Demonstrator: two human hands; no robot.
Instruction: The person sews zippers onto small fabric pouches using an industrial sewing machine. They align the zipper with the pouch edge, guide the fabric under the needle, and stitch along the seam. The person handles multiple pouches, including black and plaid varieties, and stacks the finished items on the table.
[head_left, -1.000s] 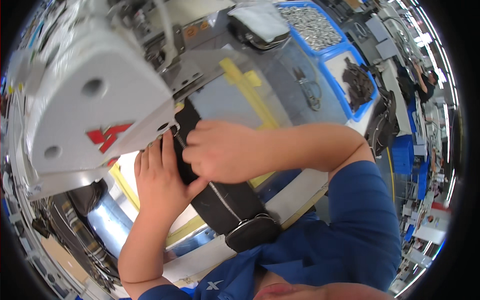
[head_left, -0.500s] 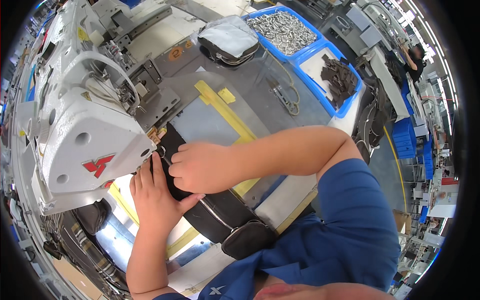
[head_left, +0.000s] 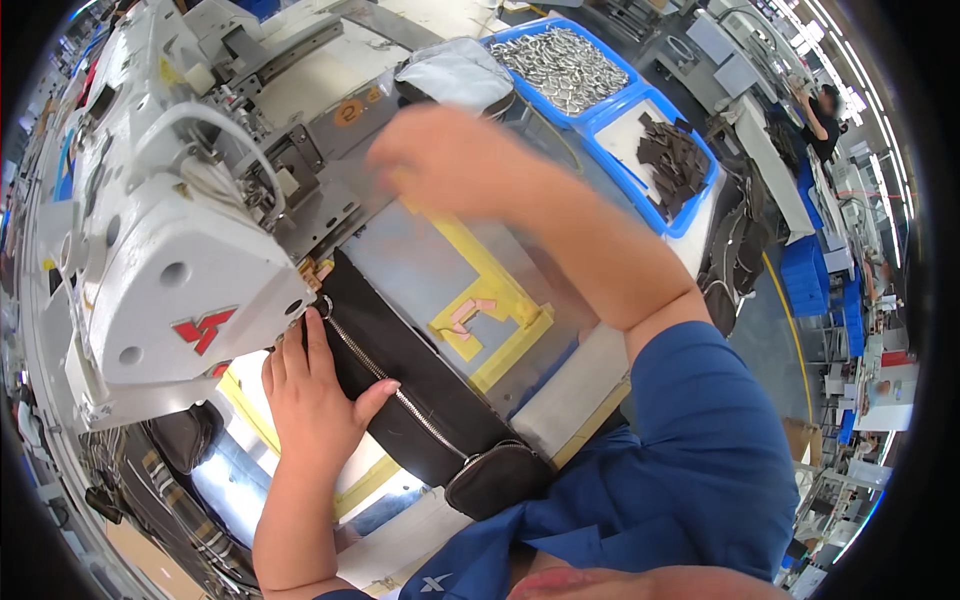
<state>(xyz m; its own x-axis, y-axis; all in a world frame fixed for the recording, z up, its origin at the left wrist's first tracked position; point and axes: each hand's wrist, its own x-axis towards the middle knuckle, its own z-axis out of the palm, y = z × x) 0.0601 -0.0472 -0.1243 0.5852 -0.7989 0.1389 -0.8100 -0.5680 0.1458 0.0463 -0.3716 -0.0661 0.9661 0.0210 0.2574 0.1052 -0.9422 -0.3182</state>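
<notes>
A long black fabric bag piece (head_left: 395,330) with a silver zipper (head_left: 430,425) lies slanting across the work plate, its upper end beside the head of a white sewing machine (head_left: 150,290). My left hand (head_left: 318,395) rests on its left edge, fingers stretched toward the machine head and thumb out near the zipper. A small metal ring (head_left: 327,305) sits at the zipper's upper end, by my fingertips. My right hand (head_left: 445,160) is off the fabric, above the far part of the table. Motion blurs its fingers, and I cannot make out whether anything is in them.
Silver metal hardware (head_left: 565,65) fills one blue tray; dark strips (head_left: 675,165) lie in the adjoining one. A dark pouch with a pale top (head_left: 458,72) stands beyond my right hand. Yellow tape (head_left: 480,270) marks the plate. Another person (head_left: 825,120) is far off to the right.
My right hand has left the zipper area and moved up and away toward the far side of the table, uncovering the fabric's middle. My left hand has stayed in place.
</notes>
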